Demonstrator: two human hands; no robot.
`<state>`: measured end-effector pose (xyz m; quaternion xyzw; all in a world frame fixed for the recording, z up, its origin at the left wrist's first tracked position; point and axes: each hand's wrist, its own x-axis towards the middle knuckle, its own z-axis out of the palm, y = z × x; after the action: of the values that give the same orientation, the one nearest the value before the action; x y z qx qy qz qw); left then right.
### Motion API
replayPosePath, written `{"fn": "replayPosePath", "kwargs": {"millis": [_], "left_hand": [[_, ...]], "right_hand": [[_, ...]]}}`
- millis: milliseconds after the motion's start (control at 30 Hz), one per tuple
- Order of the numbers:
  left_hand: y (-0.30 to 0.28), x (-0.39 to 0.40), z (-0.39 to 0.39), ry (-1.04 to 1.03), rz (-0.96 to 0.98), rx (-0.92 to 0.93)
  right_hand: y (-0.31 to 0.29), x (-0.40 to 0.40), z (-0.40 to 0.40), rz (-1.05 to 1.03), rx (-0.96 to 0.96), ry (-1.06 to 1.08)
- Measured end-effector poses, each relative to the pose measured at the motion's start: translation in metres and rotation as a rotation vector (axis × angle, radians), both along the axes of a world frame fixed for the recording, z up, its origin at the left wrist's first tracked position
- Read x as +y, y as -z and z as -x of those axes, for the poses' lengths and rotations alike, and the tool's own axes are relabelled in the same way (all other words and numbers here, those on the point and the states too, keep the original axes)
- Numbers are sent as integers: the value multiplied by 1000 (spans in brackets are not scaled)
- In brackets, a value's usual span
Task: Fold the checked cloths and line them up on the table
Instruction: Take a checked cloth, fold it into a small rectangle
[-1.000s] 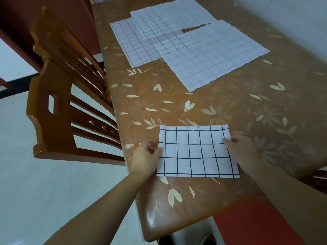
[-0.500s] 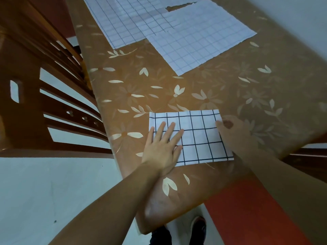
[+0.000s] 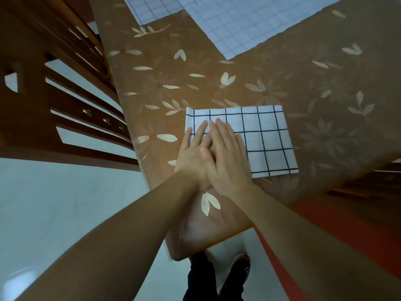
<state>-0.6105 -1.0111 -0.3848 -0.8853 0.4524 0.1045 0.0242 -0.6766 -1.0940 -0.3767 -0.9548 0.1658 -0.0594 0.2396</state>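
Folded checked cloth (image 3: pixel 263 137): flat near table's front edge.
Left hand (image 3: pixel 192 155), right hand (image 3: pixel 230 157): fingers straight, pressed flat on cloth's left part, overlapping.
Unfolded cloths (image 3: pixel 249 20): farther back.
Table (image 3: pixel 314 88): brown floral covering.
Chair (image 3: pixel 54 94): wooden, left.
Floor (image 3: pixel 54 203): pale tile.

We have one head-worn view, looking steeply down and forward from close above the table (image 3: pixel 303 88) near corner, its edge running diagonally, with the floor (image 3: pixel 54 203) below left.

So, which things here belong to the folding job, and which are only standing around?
Job: folded checked cloth; unfolded cloths; left hand and right hand, flat on the folded cloth; table.
Not job: wooden chair; shoes.
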Motion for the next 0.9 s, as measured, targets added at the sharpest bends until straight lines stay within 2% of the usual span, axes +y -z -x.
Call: {"fn": "replayPosePath", "kwargs": {"millis": [267,467,600,700,767,900], "left_hand": [[2,-3,3,-86,154,38],[4,-2,2,-75,151,30],[-3,-5,6,-102,107,67],[-12,-25,23,-127,197,33],[-13,-45,39,-63,250,82],[-1,-49,46,-62,212,119]], "right_hand": [[16,-51,28,256,146,-52],[15,-108,56,384,249,-64],[14,-112,58,397,271,-77],[15,-112,57,401,266,-64],[15,-113,58,405,259,-67],[16,-112,57,417,248,-79]]}}
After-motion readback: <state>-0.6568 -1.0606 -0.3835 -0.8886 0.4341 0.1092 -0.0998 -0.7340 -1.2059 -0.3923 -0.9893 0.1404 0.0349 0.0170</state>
